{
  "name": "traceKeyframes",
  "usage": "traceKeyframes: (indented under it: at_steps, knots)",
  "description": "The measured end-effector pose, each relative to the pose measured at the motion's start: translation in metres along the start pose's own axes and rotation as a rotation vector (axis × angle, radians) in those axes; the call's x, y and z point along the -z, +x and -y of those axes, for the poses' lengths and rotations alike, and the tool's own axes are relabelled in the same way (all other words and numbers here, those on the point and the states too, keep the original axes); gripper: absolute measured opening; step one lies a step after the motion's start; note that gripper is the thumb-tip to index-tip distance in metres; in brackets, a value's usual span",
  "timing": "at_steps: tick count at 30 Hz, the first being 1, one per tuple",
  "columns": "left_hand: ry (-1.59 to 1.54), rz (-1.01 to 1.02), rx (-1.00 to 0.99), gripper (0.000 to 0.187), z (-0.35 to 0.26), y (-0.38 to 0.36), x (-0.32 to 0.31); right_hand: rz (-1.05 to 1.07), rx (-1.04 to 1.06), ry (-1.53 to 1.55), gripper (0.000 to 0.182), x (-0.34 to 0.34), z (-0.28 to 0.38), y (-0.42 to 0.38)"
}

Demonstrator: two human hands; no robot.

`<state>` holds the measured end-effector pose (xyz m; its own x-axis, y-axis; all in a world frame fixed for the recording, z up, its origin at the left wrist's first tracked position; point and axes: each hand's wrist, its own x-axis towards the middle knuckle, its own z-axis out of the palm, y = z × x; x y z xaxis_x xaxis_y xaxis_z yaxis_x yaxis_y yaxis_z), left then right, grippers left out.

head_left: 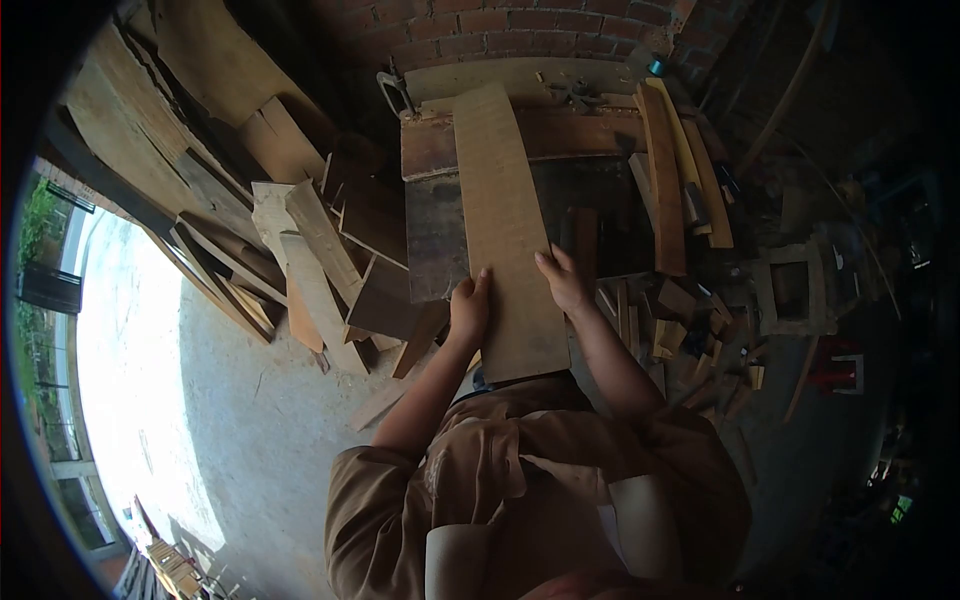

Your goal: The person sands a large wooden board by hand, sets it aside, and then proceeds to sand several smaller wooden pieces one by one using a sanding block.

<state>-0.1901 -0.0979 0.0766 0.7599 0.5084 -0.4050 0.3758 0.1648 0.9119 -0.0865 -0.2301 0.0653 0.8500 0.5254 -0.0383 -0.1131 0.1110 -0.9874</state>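
Note:
A long, flat wooden board (505,220) stretches from close to my body out over the workbench (435,225). My left hand (470,305) grips its left edge, thumb on top and fingers curled out of sight beneath. Opposite, my right hand (563,278) holds the right edge in the same way, a little farther from my body. The board's far end overlaps a reddish-brown plank (585,135) at the back of the bench.
A metal clamp (394,92) stands at the bench's back left corner. Long wooden strips (662,180) lie along its right side. Boards and offcuts (315,245) are piled at the left, with scrap blocks (675,300) on the right. A brick wall (520,28) rises behind.

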Motion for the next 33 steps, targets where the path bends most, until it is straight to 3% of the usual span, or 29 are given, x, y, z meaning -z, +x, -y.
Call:
traceKeyframes:
  at_steps: [2, 4, 9, 17, 20, 22, 23, 25, 30, 33]
  knots:
    - [0.027, -0.037, -0.112, 0.044, 0.006, 0.006, 0.002, 0.04, -0.013, 0.081, 0.035, 0.004, -0.006, 0.001]
    - [0.1, -0.051, -0.104, 0.043, -0.005, 0.004, 0.008, 0.048, -0.106, 0.184, 0.039, -0.001, -0.003, -0.004]
    - [0.314, -0.125, -0.159, 0.043, -0.01, 0.008, 0.01, 0.048, -0.058, 0.195, 0.042, -0.001, -0.017, -0.001]
    - [0.262, -0.122, -0.147, 0.04, 0.01, 0.019, 0.005, 0.003, -0.177, 0.167, 0.043, 0.005, -0.04, 0.003]
    - [0.226, -0.104, -0.138, 0.04, 0.035, 0.03, 0.006, 0.008, -0.294, 0.075, 0.05, 0.005, -0.045, 0.001]
    - [0.204, -0.089, -0.142, 0.04, 0.044, 0.033, 0.006, -0.124, -0.303, -0.38, 0.057, 0.002, -0.055, -0.001]
    - [0.192, -0.072, -0.101, 0.039, 0.048, 0.034, 0.008, -0.141, -0.304, -0.375, 0.057, 0.005, -0.06, -0.003]
    - [0.191, -0.032, -0.066, 0.038, 0.052, 0.035, 0.009, -0.002, -0.237, -0.538, 0.063, 0.006, -0.048, -0.01]
    - [0.184, -0.05, 0.076, 0.044, 0.059, 0.038, 0.013, -0.039, -0.085, -0.625, 0.045, 0.012, -0.031, -0.034]
    - [0.145, -0.029, 0.12, 0.046, 0.072, 0.042, 0.015, -0.023, -0.085, -0.469, 0.039, 0.016, -0.015, -0.037]
